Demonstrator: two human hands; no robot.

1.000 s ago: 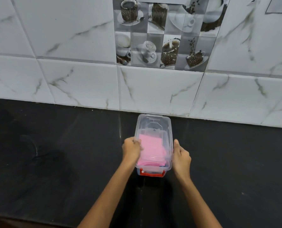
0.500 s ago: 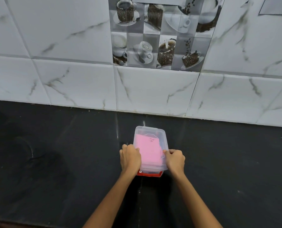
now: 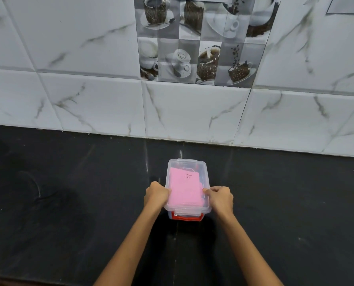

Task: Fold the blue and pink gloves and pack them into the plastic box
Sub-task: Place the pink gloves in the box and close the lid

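— On the desk, why are we gripping the box with both hands?
— Left hand and right hand are clamping its lid, probably sealing the folded pink glove inside; we cannot see blue.

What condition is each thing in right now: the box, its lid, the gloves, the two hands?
plastic box: standing on the black counter, lid on.
clear lid: resting on top.
pink glove: folded flat inside.
red latch: at the near end.
left hand: gripping the lid's left edge.
right hand: gripping the right edge.
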